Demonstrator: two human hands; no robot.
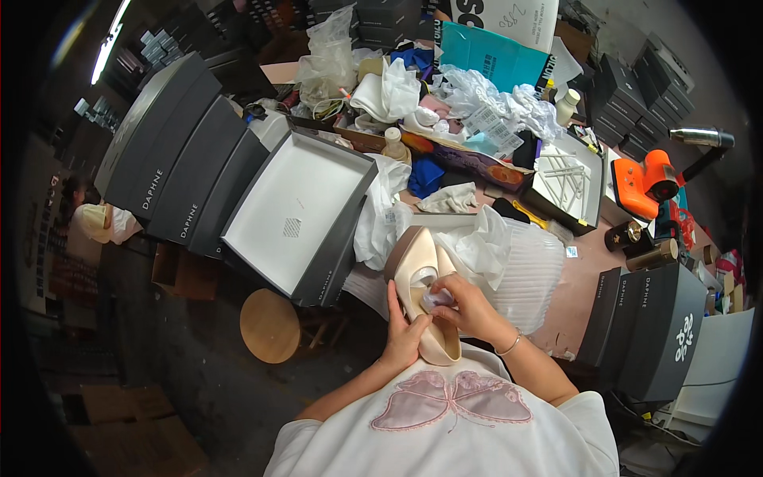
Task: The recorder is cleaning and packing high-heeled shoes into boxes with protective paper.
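Note:
A cream-coloured shoe (439, 343) is held close in front of my chest, its rounded toe toward me and its heel end pointing away. My left hand (404, 340) wraps round its left side, with the thumb against the upper. At the shoe's opening, my right hand (469, 308) pinches a small translucent piece (435, 299); its exact kind cannot be made out. Beyond the shoe, white tissue paper (486, 248) spreads across the table in crumpled folds.
An open dark shoe box part (298, 215) with a white inside leans left of my hands, beside stacked dark boxes (151, 151). More boxes (636, 326) stand at right. An orange tool (636, 187) and a cluttered carton (461, 155) lie farther back. A round wooden stool (270, 326) stands lower left.

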